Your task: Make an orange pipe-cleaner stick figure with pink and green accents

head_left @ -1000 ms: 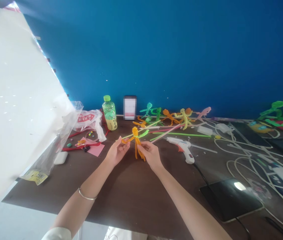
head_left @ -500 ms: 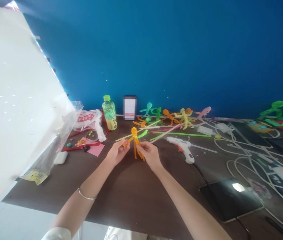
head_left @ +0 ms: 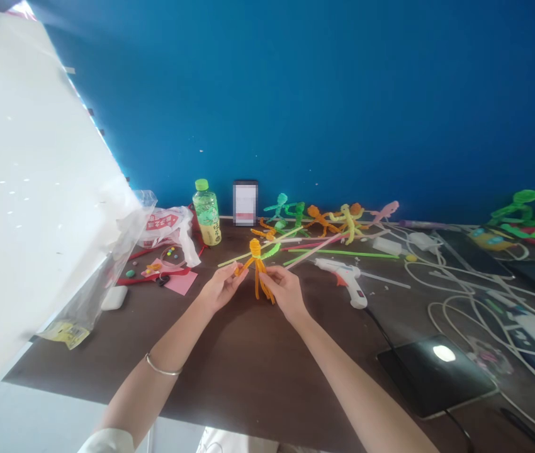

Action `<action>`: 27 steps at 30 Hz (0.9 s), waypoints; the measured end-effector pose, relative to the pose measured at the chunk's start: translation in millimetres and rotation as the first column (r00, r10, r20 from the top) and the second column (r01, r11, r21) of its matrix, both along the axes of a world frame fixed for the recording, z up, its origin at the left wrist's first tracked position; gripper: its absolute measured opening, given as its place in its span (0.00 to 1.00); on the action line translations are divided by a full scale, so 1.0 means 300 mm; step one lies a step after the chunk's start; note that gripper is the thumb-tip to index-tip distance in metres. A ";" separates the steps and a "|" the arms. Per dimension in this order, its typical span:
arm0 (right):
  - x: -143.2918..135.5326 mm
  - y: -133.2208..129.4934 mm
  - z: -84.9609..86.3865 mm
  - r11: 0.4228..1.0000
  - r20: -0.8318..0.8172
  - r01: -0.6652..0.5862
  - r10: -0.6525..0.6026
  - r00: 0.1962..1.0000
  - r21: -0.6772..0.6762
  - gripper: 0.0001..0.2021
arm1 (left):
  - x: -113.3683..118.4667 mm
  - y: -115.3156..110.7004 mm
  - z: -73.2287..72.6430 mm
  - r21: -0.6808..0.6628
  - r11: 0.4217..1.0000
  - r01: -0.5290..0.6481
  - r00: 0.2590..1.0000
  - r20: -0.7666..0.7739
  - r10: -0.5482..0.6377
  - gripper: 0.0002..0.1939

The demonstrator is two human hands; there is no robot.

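An orange pipe-cleaner figure [head_left: 255, 249] is held upright between my two hands, above the dark table. It has a coiled head and several loose strands hanging down. My left hand [head_left: 224, 286] pinches the strand that sticks out to the left. On the other side, my right hand [head_left: 284, 289] has its fingers closed on the strands at the figure's right. Just behind the figure lies a green pipe cleaner [head_left: 271, 251]; whether it is joined to the figure I cannot tell.
Finished pipe-cleaner figures [head_left: 323, 220] line the wall. A white glue gun [head_left: 350, 280] lies to the right, before tangled white cables [head_left: 442, 308] and a black tablet [head_left: 437, 377]. At left are a green-capped bottle [head_left: 207, 214], a plastic bag [head_left: 168, 229] and pink paper [head_left: 182, 282].
The orange figure has shifted very slightly to the right, and its left strand looks straighter between my fingers. Both hands keep their hold.
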State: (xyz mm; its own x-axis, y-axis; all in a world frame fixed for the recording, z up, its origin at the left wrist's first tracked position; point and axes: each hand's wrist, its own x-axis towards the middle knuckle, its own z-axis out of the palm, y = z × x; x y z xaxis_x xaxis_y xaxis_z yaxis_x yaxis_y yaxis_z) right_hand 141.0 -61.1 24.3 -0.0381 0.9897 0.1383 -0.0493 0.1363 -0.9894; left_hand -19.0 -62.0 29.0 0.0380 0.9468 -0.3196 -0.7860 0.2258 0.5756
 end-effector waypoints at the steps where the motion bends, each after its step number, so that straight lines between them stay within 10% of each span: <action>1: -0.001 0.000 -0.001 1.000 0.000 -0.001 0.001 1.000 0.000 0.10 | 0.001 0.001 0.004 -0.008 1.000 -0.021 1.000 0.018 0.021 0.06; 27: -0.036 -0.033 0.010 0.981 -0.088 -0.159 0.149 0.985 -0.116 0.14 | 0.008 0.002 0.000 0.157 0.983 -0.099 0.995 0.000 0.100 0.04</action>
